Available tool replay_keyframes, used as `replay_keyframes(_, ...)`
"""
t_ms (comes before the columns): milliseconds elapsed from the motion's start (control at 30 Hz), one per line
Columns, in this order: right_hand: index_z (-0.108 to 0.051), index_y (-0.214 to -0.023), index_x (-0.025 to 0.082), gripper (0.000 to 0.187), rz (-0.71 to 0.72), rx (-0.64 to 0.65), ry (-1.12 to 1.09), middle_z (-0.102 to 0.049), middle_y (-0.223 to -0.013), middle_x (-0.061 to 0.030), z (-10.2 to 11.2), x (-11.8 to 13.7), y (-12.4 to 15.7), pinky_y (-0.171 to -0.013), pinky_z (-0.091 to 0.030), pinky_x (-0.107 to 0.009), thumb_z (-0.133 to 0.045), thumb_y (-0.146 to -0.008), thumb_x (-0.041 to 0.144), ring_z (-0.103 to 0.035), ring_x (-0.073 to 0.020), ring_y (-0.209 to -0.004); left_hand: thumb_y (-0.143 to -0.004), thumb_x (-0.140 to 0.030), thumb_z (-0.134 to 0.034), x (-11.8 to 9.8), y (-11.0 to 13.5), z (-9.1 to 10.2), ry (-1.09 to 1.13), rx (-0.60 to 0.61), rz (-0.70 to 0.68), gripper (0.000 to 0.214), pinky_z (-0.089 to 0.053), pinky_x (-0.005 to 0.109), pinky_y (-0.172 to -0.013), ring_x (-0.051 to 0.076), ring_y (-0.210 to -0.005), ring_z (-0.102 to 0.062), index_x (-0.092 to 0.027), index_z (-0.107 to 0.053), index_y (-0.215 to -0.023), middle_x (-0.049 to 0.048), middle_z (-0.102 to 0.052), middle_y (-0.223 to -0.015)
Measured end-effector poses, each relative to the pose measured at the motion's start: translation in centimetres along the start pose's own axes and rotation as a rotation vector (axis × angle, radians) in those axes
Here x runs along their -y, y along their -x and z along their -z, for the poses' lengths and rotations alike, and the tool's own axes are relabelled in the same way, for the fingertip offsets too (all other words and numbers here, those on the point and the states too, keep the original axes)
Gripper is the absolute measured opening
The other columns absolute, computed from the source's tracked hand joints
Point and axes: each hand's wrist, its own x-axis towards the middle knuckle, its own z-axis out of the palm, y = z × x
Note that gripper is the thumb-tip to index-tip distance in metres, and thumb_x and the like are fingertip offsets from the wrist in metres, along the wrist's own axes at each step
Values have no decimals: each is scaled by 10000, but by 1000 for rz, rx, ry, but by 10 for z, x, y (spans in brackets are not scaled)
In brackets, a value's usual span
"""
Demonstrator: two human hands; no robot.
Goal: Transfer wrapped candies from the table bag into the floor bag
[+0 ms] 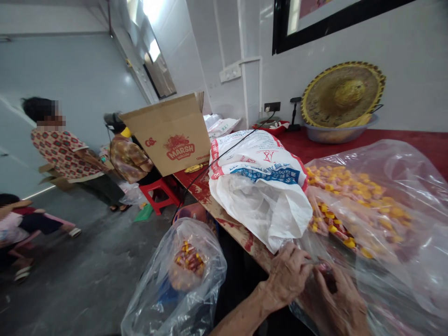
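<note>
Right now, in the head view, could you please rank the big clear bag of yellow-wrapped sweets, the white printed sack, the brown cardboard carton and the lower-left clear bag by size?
1. Big clear bag of sweets.
2. White printed sack and lower-left clear bag: they look alike, and nearness makes it unsure.
3. Brown cardboard carton.

Left hand [285, 275]: bare, broad across the back, skin finely wrinkled and loose, knuckles prominent, fingers [297, 254] thick and blunt-tipped. Forearm [241, 317]: bare, lean, tapering toward the wrist, extending behind the fingers to the lower frame edge. Right hand [332, 303]: bare, same creased skin and heavy knuckles, just beside the left fingers, lower part cut off by the frame edge; nails too shadowed to tell.
</note>
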Motion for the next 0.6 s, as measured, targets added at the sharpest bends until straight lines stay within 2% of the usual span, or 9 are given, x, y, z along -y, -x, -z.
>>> replay_keyframes(133,-733,-1035,198,821,21,-41,-3,-755,-1035,-150,-2,3,1,-765,-584,-407,-347,-972,920,-709,-296,-864,-1014,-231,-647,2,3,0,-26,-93,-59,166,-654,394,-949,237,-1026,-691,-193,-683,-1172,80,-683,-1082)
replay_keyframes(233,-740,-1032,189,831,80,-34,7,-758,-1024,-147,-3,3,1,-728,-577,-391,-348,-990,921,-709,-288,-835,-997,-202,-639,11,5,-5,-111,-85,-94,202,-673,411,-904,244,-994,-703,-189,-675,-1195,80,-695,-1091)
replay_keyframes(400,-751,-1022,186,810,111,-75,18,-758,-995,-134,-1,3,1,-730,-579,-392,-343,-1027,886,-720,-287,-827,-909,-128,-613,13,2,-3,-149,-47,-135,383,-673,424,-929,262,-1053,-708,-190,-643,-1285,87,-707,-1133)
replay_keyframes(500,-748,-1042,173,772,126,-104,13,-759,-1028,-137,1,5,2,-764,-580,-403,-373,-1048,848,-732,-293,-860,-875,-109,-585,7,2,2,-118,-77,-158,515,-661,443,-963,278,-1082,-705,-173,-598,-1386,103,-711,-1147)
replay_keyframes(600,-747,-1055,168,765,150,-108,23,-761,-1040,-136,1,5,2,-752,-576,-397,-370,-1061,833,-735,-288,-856,-862,-104,-559,9,3,-1,-132,-116,-173,553,-648,483,-1003,290,-1077,-715,-171,-589,-1410,113,-728,-1159)
